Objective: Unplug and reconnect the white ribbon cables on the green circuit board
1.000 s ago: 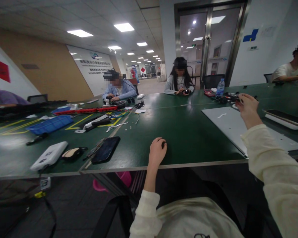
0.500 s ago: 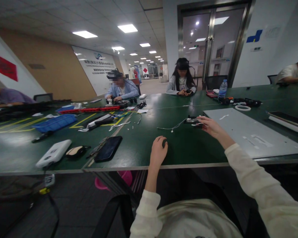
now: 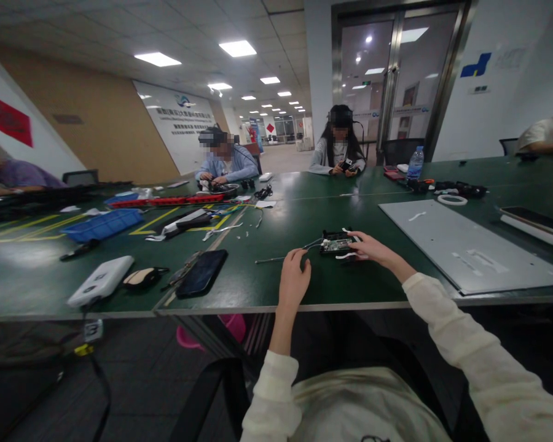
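My right hand (image 3: 371, 249) grips a small black device with a green circuit board (image 3: 335, 244) and holds it on the green table (image 3: 304, 209), a little ahead of me. Thin wires (image 3: 281, 256) trail from the board toward my left hand. My left hand (image 3: 294, 281) rests curled on the table near its front edge, fingers closed over a small dark object that I cannot make out. Both sleeves are cream coloured.
A black phone (image 3: 201, 274), a white box (image 3: 101, 280) and a blue tray (image 3: 102, 224) lie to the left. A grey board (image 3: 465, 245) and a tape roll (image 3: 451, 199) lie to the right. Three other people sit working across the table, and a fourth at the far left edge.
My right hand reached to the far right, took up the circuit-board device and drew it back across the table to a spot just ahead of my left hand, which stayed put.
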Demonstrator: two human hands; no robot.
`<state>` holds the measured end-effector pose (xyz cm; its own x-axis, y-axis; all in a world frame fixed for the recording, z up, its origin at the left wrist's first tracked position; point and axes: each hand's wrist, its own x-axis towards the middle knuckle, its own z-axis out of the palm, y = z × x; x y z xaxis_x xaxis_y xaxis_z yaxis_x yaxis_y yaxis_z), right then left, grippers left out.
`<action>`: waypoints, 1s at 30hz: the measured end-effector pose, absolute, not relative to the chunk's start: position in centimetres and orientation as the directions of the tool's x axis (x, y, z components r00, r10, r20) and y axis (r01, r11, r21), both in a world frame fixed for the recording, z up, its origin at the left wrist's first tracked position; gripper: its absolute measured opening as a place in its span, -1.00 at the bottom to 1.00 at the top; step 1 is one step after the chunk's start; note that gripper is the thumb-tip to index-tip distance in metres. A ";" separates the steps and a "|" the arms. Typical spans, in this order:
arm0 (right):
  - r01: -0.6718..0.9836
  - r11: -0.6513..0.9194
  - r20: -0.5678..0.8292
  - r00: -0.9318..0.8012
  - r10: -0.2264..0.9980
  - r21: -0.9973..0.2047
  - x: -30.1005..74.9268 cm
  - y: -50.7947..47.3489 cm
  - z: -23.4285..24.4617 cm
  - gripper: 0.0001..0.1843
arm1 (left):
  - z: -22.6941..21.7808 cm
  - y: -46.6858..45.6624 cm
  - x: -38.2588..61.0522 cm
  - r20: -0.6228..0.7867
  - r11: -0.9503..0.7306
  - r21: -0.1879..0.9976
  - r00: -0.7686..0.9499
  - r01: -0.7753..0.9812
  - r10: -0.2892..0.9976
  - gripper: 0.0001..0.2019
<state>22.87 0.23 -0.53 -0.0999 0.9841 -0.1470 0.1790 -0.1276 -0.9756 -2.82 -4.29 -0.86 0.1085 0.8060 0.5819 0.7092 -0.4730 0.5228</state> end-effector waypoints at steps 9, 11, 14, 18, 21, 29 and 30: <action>0.458 -0.032 -0.094 -0.113 0.989 -0.888 25.5 0.2 0.0 -0.50 | -0.9 -4.2 -2.9 0.546 -0.450 0.518 0.123 0.728 0.828 -0.77; 0.494 -0.026 -0.079 -0.087 0.993 -0.869 26.1 0.3 -0.2 -0.58 | -1.0 -4.1 -2.9 0.549 -0.450 0.511 0.125 0.732 0.827 -0.78; 0.513 -0.016 -0.061 -0.069 0.996 -0.858 27.1 0.4 -0.4 -0.68 | -1.0 -4.1 -2.9 0.549 -0.451 0.502 0.131 0.738 0.825 -0.78; 0.526 -0.019 -0.035 -0.022 0.999 -0.850 29.2 0.7 -0.4 -0.75 | -1.1 -4.1 -2.9 0.545 -0.455 0.494 0.144 0.741 0.826 -0.78; 0.530 -0.042 -0.016 0.053 0.998 -0.847 31.7 1.5 -0.3 -0.77 | -0.9 -4.2 -2.7 0.534 -0.471 0.472 0.183 0.746 0.825 -0.78; 0.339 -0.186 -0.012 0.456 0.890 -0.922 39.3 5.4 -0.6 -0.83 | 3.2 -1.5 0.3 0.419 -0.577 0.301 0.438 0.759 0.795 -0.71; 0.293 -0.189 -0.018 0.500 0.866 -0.937 39.9 5.7 -0.7 -0.83 | 3.9 -0.7 1.0 0.408 -0.598 0.282 0.470 0.751 0.783 -0.70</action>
